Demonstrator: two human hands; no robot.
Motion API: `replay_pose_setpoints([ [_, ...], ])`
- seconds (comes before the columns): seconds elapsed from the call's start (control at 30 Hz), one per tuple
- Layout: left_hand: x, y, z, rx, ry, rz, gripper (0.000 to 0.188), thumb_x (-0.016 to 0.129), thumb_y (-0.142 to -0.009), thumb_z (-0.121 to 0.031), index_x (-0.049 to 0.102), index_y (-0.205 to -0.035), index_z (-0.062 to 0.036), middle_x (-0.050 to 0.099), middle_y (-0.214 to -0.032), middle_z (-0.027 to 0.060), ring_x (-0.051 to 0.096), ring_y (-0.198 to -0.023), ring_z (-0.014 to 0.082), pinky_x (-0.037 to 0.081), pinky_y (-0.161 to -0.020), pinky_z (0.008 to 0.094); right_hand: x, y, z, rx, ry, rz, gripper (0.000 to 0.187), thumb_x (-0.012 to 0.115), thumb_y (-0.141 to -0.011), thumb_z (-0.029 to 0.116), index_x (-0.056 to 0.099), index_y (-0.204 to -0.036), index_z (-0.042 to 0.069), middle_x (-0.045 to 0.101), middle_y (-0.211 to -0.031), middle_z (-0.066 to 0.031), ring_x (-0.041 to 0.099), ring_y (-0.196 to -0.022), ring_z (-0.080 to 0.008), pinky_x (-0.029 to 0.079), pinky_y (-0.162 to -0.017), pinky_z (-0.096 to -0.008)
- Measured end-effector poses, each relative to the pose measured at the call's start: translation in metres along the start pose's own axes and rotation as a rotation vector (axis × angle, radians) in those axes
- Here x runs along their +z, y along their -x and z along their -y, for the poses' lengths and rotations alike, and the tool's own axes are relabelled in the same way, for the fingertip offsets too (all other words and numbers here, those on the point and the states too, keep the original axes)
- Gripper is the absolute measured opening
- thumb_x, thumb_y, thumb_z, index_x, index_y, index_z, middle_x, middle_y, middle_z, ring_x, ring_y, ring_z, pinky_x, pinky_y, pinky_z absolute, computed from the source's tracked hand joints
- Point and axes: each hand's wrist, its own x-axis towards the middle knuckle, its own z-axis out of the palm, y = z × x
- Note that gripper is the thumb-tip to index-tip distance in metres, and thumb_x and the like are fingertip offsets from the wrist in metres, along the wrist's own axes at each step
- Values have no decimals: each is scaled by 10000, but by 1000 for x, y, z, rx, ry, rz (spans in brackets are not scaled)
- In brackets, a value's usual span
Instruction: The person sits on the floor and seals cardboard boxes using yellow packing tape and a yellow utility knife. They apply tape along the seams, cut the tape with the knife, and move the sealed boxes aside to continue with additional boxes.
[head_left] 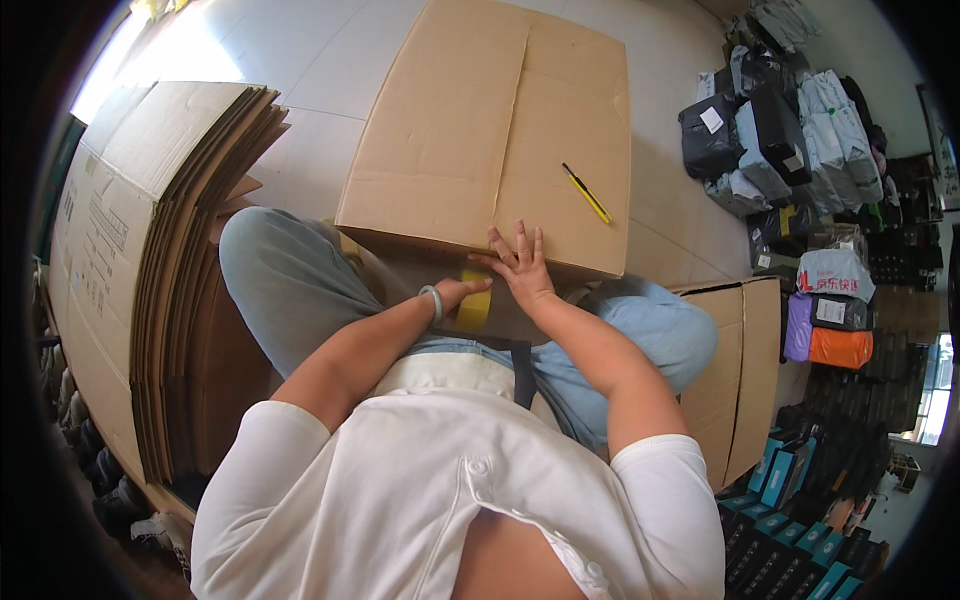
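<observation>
A large brown cardboard box (440, 130) stands between my knees, its two top flaps meeting along a centre seam. My left hand (456, 294) is closed around a roll of yellow tape (474, 312), just below the box's near edge. Spread fingers of my right hand (522, 272) lie on that edge by the seam, its palm against the near side. A yellow and black utility knife (587, 193) rests on the right flap, beyond my right hand. How far any tape is stuck to the box I cannot tell.
Flattened cardboard boxes (160, 200) stand stacked at my left. Another carton (735, 365) is beside my right knee. Wrapped parcels (770, 140) are piled on the tiled floor (665, 150) at the far right, with black and teal boxes (785, 480) nearer.
</observation>
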Motion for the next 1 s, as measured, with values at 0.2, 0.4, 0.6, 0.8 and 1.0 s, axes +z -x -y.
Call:
replay_pose_setpoints([
  [0.2, 5, 5, -8, -12, -19, -69, 540, 742, -765, -417, 609, -1060, 14, 662, -980, 112, 661, -840, 218, 538, -745, 337, 2, 3, 6, 10, -64, -3, 789, 537, -853, 232, 74, -1434, 497, -78, -1543, -47, 27, -1380, -452, 184, -1074, -638],
  [0.4, -5, -28, 8, 10, -128, -258, 644, 778, -735, -393, 528, -1151, 31, 645, -1013, 134, 658, -854, 241, 548, -737, 357, 9, 12, -11, -73, -128, -102, 651, 483, -863, 268, 224, -1444, 409, 49, -1554, -5, 89, -1406, -347, 164, -1111, -562],
  [0.6, 5, -19, 4, 179, -61, -220, 762, 778, -743, -374, 397, -1296, -13, 566, -1154, 145, 625, -939, 229, 550, -711, 366, 9, 17, -40, -246, -184, -170, 448, 485, -852, 215, 527, -1297, 258, 233, -1519, -17, 268, -1360, -299, 208, -1122, -472],
  [0.8, -1, -18, 2, 220, -253, -126, 736, 760, -762, -375, 381, -1337, -116, 575, -1121, 117, 622, -924, 222, 546, -684, 376, -16, 14, -40, -217, -511, -264, 429, 486, -855, 192, 548, -1255, 336, 275, -1492, -59, 294, -1324, -325, 253, -1084, -489],
  [1.0, 8, 5, -14, 129, 0, 41, 616, 731, -800, -336, 421, -1299, -148, 604, -1051, 81, 635, -900, 201, 549, -674, 370, 10, 1, -10, -62, -124, -221, 552, 511, -842, 219, 419, -1346, 425, 154, -1530, -63, 223, -1336, -312, 200, -1083, -487],
])
